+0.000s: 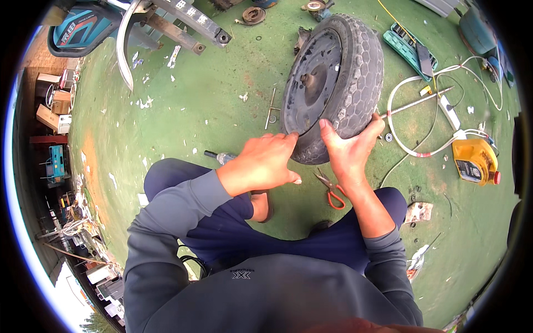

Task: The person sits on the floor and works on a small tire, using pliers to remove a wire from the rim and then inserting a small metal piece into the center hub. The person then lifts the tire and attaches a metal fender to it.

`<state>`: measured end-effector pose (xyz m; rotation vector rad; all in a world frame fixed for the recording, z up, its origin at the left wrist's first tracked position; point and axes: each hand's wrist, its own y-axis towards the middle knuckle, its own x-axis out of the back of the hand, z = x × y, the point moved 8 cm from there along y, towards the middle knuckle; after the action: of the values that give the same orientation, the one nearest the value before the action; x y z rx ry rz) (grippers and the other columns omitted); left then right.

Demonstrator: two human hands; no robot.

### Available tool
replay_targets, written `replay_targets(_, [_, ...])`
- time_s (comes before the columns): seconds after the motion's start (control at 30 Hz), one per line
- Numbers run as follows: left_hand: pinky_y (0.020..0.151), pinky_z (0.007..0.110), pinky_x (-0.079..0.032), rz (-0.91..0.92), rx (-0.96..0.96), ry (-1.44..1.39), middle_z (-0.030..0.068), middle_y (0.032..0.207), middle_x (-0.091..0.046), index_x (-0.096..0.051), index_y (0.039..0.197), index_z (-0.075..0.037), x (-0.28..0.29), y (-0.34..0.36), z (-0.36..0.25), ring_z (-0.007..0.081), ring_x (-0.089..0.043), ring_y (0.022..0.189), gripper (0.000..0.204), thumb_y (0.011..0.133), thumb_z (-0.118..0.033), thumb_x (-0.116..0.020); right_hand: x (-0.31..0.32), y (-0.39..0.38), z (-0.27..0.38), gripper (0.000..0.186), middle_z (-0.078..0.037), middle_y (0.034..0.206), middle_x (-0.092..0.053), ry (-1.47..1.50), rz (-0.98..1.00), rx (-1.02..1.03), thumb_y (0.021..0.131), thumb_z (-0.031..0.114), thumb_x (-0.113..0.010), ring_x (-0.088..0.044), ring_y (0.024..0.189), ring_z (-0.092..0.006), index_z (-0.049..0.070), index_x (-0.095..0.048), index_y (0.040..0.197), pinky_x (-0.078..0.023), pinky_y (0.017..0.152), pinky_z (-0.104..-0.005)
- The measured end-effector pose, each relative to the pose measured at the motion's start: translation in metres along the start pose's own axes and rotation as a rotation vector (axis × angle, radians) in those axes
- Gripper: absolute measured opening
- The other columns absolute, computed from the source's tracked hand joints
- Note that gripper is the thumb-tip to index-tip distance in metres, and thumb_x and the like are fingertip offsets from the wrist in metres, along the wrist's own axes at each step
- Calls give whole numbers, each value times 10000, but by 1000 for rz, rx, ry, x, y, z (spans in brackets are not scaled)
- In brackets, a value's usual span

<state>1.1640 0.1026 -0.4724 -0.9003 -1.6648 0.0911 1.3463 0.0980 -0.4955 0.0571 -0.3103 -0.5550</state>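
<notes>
A small wheel with a black honeycomb-tread tyre [363, 61] and a dark metal rim [325, 53] stands tilted on the floor in front of me. My right hand [350, 152] grips the tyre's near edge, its thumb on the left part and its fingers round the right. At the wheel's near left edge is my left hand [261, 161], fingers stretched toward the rim and thumb held apart. Its fingertips seem to touch the edge. Red-handled pliers [335, 197] lie on the floor below the wheel, between my knees. A tool with a dark tip [219, 157] is partly hidden behind my left hand.
On the green floor [183, 105] lie a T-shaped metal bar [271, 108] and scattered scraps. A green tool case [408, 50], a looped white hose [391, 105] and a yellow jug [474, 161] are at right. A teal-and-black machine [83, 30] stands far left.
</notes>
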Motion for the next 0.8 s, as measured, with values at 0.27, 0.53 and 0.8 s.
replay_targets(0.27, [853, 481, -524, 34, 71, -25, 200, 1109, -703, -675, 1216, -9, 30, -9, 64, 402, -656, 1053, 441, 843, -228, -762, -34, -65, 18, 1100, -210, 1318, -392, -114, 84, 200, 624, 274, -916, -428, 1254, -331, -53, -238, 1426, -352, 1092, -476])
replay_targets(0.53, [757, 475, -506, -172, 142, -286, 166, 907, -715, -744, 1033, -50, 70, -19, 96, 380, -674, 881, 261, 928, -279, -676, -91, -10, 63, 937, -185, 1265, -516, -20, 226, 228, 646, 222, -910, -535, 1185, -280, -64, -394, 1374, -427, 1045, -407])
replay_targets(0.8, [782, 444, -525, -789, -119, -619, 143, 945, -706, -692, 1111, -22, 128, -16, 108, 362, -657, 919, 260, 924, -203, -691, -166, 140, 106, 948, -257, 1234, -632, -137, 292, 146, 693, 393, -924, -643, 1107, -298, -150, -492, 1340, -507, 971, -381])
